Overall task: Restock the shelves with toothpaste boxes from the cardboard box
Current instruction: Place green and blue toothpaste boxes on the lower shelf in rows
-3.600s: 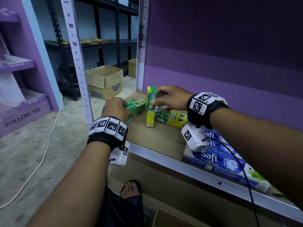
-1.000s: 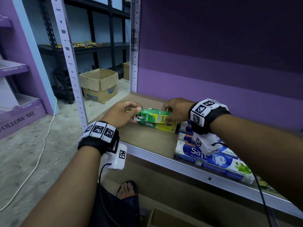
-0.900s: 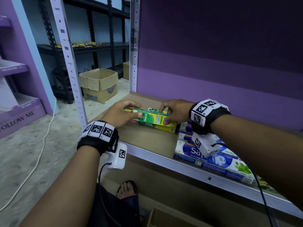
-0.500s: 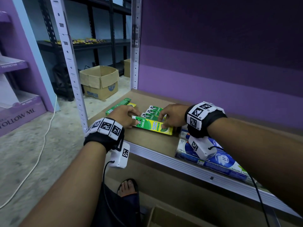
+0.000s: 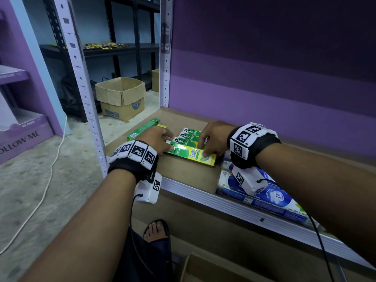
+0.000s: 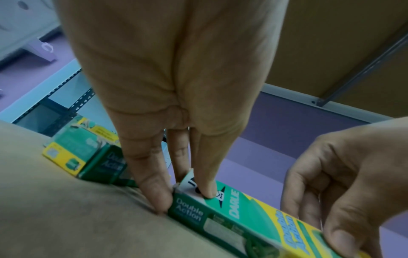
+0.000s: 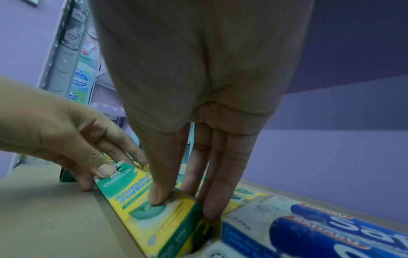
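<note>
Just right of green box (image 5: 191, 154), blue packs (image 5: 262, 192).

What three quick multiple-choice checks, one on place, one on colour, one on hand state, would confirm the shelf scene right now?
1. The front Darlie toothpaste box lies:
A. on the shelf board
B. on the floor
C. inside a carton

2. The Safi packs to its right are mostly:
A. red
B. blue and white
C. black

3. The left hand is:
A. hanging idle
B. gripping a cable
C. pinching the box's left end

Answers: 1 A, it lies flat on the brown board. 2 B, blue and white wrappers. 3 C, thumb on top and finger at the end, while the right hand holds the other end.
</note>
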A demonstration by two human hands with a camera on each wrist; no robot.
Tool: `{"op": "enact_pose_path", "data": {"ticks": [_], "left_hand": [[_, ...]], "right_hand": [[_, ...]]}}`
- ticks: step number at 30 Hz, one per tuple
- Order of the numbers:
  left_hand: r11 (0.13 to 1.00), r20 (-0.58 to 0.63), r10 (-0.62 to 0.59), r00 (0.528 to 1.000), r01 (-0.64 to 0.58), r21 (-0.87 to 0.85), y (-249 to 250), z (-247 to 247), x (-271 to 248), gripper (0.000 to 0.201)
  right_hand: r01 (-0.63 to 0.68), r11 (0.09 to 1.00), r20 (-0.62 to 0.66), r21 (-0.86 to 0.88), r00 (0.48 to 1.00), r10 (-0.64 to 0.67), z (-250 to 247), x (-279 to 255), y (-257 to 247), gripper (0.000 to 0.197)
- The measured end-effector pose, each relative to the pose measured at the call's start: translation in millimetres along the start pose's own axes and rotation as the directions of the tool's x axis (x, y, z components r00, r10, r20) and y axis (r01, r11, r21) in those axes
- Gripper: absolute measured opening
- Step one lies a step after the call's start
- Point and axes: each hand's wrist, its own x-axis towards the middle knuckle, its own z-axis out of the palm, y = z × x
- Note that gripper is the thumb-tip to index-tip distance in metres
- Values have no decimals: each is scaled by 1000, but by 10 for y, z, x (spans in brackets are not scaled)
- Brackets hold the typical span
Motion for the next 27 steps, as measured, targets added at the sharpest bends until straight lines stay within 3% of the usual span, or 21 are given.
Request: {"op": "enact_pose_path", "data": {"ticks": [15,22,27], "left_hand": [[996,-32,-42,999,39,-76,-9,50,113,34],[999,18,-48,999,48,1,22,30,107,56],[999,18,-45,999,45,17,31,25,107,58]], "right_hand": [[-90,987,-24,-132,996,88,-61,-80,-11,19],[-115,979,-74,-169,992,104,-133,-97,110,22],[-114,970,30,-213,992,123,-145,-121,249,34]]}}
